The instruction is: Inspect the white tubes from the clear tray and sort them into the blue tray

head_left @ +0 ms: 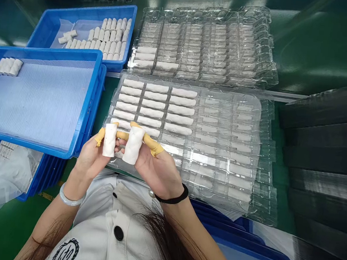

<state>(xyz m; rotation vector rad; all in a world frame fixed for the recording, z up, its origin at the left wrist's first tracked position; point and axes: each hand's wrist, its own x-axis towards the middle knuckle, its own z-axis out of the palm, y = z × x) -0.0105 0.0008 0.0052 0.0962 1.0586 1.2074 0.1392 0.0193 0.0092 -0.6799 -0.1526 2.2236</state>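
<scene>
My left hand (95, 155) is closed on a white wavy-sided cylinder (109, 140), held upright near my chest. Beside it, a second such white cylinder (134, 145) stands in the grip of my right hand (149, 156). Yellow finger cots cover some fingertips and thumbs of both hands. The two pieces are close together but apart. Just beyond my hands lies a clear plastic tray (211, 121); rows of white pieces fill much of its left three columns, and its right columns show bare slots. My hands hide the tray's near left corner.
Behind it sits another clear tray stack (207, 46) with a few white pieces. At left, a blue bin (84, 108) holds several white pieces in its corner; a farther blue bin (88, 11) holds many. More blue bins (45, 174) are stacked below. Dark slatted panels (322, 154) stand right.
</scene>
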